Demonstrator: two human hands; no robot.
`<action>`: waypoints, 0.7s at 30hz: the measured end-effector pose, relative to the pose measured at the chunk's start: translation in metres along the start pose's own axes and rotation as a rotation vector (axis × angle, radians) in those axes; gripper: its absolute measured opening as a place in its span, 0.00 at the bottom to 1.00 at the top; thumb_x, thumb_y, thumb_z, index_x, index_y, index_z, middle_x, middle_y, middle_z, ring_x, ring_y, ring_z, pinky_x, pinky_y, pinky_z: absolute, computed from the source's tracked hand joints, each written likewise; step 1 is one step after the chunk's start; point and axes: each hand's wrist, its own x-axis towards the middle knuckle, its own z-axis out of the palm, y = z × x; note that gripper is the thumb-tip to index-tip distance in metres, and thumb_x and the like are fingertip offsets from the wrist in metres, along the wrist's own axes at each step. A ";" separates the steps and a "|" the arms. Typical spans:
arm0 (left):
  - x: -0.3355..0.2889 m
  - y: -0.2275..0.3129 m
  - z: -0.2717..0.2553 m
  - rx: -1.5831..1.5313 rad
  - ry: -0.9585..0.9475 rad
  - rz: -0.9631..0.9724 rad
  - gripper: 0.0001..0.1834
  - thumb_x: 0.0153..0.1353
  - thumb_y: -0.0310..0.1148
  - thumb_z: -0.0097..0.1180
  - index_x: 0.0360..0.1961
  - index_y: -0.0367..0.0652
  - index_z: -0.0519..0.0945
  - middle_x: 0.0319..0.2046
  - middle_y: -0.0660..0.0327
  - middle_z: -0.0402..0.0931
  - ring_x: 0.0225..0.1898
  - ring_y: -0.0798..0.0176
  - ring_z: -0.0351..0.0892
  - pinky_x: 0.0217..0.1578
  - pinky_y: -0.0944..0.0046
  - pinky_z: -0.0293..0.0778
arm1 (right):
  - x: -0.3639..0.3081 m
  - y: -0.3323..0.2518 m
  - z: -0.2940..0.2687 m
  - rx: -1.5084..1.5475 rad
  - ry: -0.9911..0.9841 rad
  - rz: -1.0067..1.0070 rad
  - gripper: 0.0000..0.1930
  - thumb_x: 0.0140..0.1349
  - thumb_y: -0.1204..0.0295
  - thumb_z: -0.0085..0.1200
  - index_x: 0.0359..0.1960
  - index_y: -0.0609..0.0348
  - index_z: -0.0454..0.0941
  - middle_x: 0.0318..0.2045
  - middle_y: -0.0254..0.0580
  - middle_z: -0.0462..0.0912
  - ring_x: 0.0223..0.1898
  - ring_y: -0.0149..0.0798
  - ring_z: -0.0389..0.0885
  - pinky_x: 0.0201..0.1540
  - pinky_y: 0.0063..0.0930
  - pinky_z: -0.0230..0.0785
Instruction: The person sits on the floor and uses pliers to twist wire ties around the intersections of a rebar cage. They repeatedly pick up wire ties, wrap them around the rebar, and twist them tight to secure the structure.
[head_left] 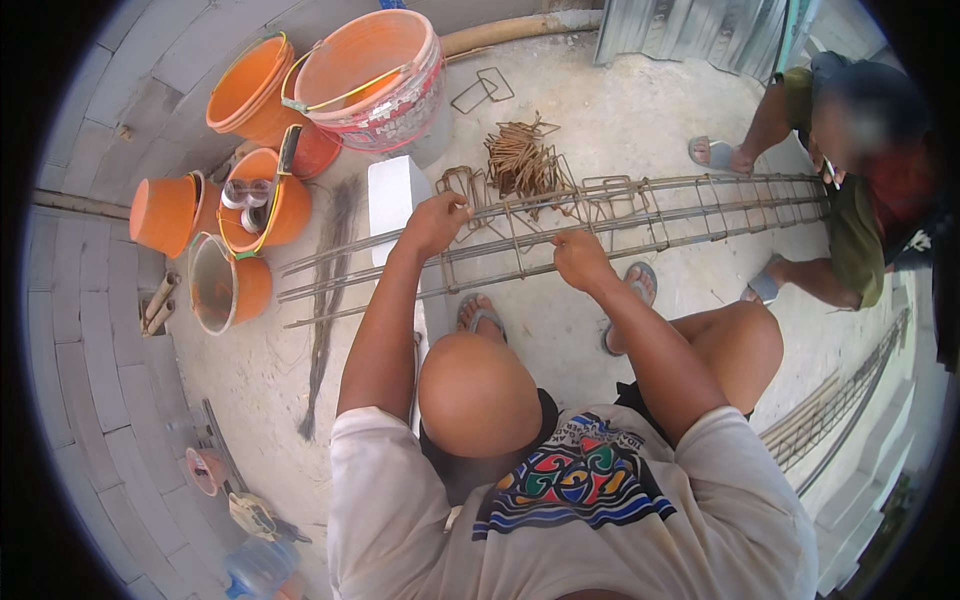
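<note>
A long rebar cage (pixel 690 206) of thin steel bars and square stirrups runs across in front of me, its bare bar ends on the left. My left hand (pixel 437 222) is closed at the upper bar, by the white block (pixel 392 200) under the bars. Farther right along the cage, my right hand (pixel 583 260) is closed in a pinch at the middle bar; whatever small thing its fingers hold is hidden. Just beyond the bars lies a heap of rusty stirrups (pixel 522 160). Some loose stirrups (pixel 625 200) hang or lie around the bars.
Orange buckets (pixel 265 200) and a large tub (pixel 370 75) stand at the left. A bundle of tie wire (pixel 330 290) lies on the floor. At the cage's far right end a person (pixel 860 170) squats. Another cage (pixel 840 400) lies at lower right.
</note>
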 end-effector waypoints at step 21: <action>0.124 -0.028 0.090 -0.646 -0.025 -0.252 0.13 0.60 0.34 0.61 0.36 0.30 0.84 0.30 0.57 0.83 0.31 0.64 0.81 0.36 0.66 0.76 | 0.093 -0.030 0.041 0.211 -0.074 0.095 0.13 0.60 0.69 0.49 0.32 0.63 0.85 0.37 0.60 0.84 0.43 0.61 0.82 0.49 0.50 0.73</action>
